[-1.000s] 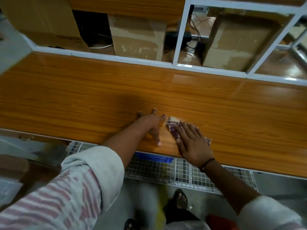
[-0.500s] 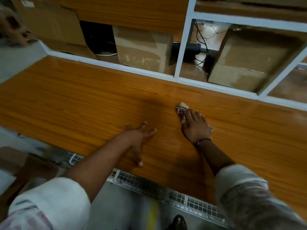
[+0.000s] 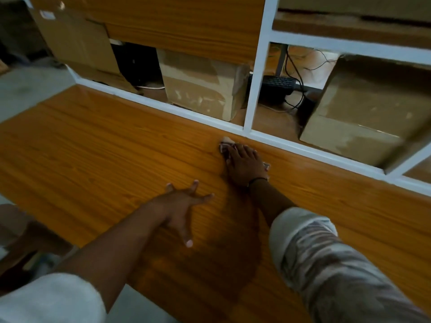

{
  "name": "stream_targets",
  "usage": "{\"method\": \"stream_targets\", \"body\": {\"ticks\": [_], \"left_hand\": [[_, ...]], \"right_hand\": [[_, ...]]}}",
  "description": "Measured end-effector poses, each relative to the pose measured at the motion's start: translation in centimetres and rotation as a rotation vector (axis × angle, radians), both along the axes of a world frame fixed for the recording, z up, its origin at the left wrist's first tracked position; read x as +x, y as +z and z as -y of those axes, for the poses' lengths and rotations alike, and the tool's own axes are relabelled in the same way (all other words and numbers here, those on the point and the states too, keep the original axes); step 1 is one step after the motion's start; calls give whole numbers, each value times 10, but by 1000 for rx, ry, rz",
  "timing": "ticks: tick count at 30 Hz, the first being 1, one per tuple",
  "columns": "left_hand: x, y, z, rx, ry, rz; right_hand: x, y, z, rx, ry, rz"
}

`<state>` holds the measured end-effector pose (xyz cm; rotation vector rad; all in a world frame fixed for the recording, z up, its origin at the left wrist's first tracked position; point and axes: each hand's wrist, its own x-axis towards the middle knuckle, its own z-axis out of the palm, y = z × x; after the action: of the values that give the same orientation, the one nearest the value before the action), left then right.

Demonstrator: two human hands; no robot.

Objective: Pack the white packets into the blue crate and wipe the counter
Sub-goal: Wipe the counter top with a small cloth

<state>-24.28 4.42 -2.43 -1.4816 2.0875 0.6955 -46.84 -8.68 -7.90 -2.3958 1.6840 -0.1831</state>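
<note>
On the shiny wooden desk [image 3: 93, 159] the right hand [image 3: 245, 164] lies flat on a cloth [image 3: 225, 145] by the white frame [image 3: 257, 66] at the back. The left hand [image 3: 182, 206] rests on the desk, fingers spread. Behind the frame sit brown boxes [image 3: 200, 89] and black wires [image 3: 298, 78]. One box label [image 3: 47, 15] is too blurry to read

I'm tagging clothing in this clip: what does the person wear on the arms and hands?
The left hand and right hand are bare, no gloves. A thin dark band circles the right wrist. The sleeves are pale: the right sleeve shows faded stripes, the left sleeve looks plain whitish, though blurred.
</note>
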Motion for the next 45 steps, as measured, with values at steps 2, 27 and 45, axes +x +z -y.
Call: {"method": "stream_targets", "body": {"ticks": [2,27,45], "left_hand": [[3,-7,2,-9,5,-10],[-14,24,-8,96,114,45],[-8,12,-4,94,137,7]], "right_hand": [[7,1,27,-17,14,-10],[-113,6,-45,-56,-331,-10],[-126,7,-86,-102,217,23]]}}
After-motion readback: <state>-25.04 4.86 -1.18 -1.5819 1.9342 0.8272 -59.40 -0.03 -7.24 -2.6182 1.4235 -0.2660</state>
